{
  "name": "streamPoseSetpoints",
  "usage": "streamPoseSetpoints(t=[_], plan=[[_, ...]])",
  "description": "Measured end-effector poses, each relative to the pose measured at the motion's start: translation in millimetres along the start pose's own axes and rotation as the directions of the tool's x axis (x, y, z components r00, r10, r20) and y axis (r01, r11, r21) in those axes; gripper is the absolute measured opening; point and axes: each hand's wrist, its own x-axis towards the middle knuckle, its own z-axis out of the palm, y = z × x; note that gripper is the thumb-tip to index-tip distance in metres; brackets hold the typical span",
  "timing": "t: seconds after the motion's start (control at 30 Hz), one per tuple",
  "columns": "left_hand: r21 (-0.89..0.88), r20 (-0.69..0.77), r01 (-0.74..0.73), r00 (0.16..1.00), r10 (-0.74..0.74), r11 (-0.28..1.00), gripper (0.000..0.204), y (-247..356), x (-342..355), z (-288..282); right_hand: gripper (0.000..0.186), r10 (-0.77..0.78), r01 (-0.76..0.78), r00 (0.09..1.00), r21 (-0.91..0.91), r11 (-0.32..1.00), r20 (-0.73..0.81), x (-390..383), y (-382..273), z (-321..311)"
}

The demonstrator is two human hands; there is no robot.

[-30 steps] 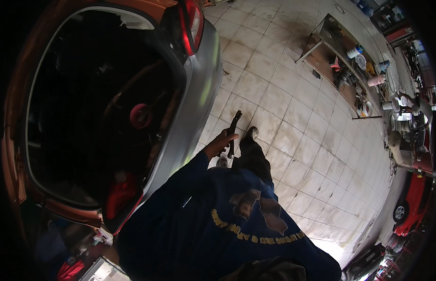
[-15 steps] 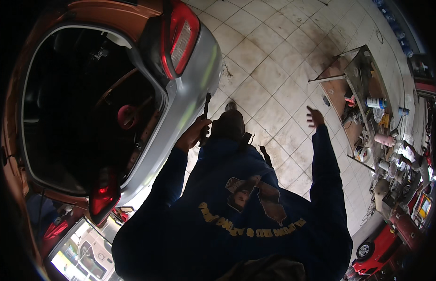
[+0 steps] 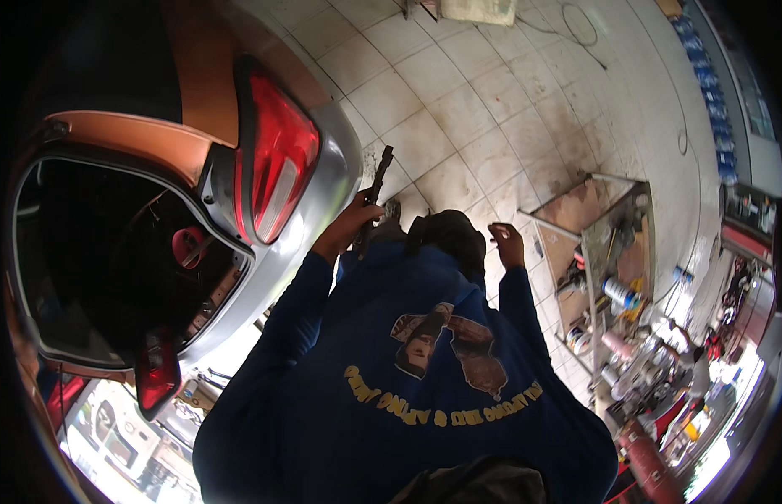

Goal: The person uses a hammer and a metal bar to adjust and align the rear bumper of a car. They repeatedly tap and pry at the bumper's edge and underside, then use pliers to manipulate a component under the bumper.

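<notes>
My left hand [image 3: 349, 223] is closed round a long dark metal hand tool [image 3: 380, 175], which looks like pliers and points away from me, with part of it hidden by my fingers. To the left of it is the rear of an orange and grey car [image 3: 152, 134], with a red tail light [image 3: 276, 160] and an open hatch opening [image 3: 114, 260]; a pink-red round object [image 3: 187, 248] shows inside. My right hand [image 3: 505, 242] hangs to the right of my body, fingers loosely bent and apart, holding nothing I can see.
A metal-framed cart [image 3: 589, 269] with cans and tools stands at the right, beside a cluttered pile of equipment [image 3: 685, 361] and a red cylinder [image 3: 647, 470]. Cables [image 3: 593, 34] lie on the tiled floor [image 3: 458, 101]. Blue bottles [image 3: 710, 92] line the far right edge.
The view has turned, so the cart sits lower and the tail light larger. The tool in my left hand has moved left. My right hand came into view and its fingers are now more bent.
</notes>
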Motion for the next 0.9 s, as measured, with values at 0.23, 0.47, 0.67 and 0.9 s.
streamPoseSetpoints(t=[0.23, 0.47, 0.67, 0.9], plan=[[-0.499, -0.086, -0.236, 0.971, 0.223, 0.834, 0.066, 112.7, 65.9, 44.3, 0.034, -0.032, 0.012, 0.879, 0.046, 0.999, 0.475, 157.6, -173.6, -10.3], [-0.524, -0.325, -0.457, 0.887, 0.327, 0.718, 0.063, 186.9, 107.0, 82.7, 0.045, 0.106, 0.513, 0.123, -0.155, 0.844, 0.987, 250.9, -387.1, 51.2], [-0.7, -0.431, -0.591, 0.798, 0.421, 0.402, 0.064, 214.9, 155.4, 86.9, 0.042, 0.403, 0.663, -0.04, -0.278, 0.696, 0.914, 329.0, -446.2, 72.7], [-0.442, -0.589, -0.669, 0.719, 0.369, 0.598, 0.064, 244.2, 209.5, 72.4, 0.036, 0.351, 0.673, -0.256, -0.094, 0.734, 0.901, 416.1, -482.6, 98.5]])
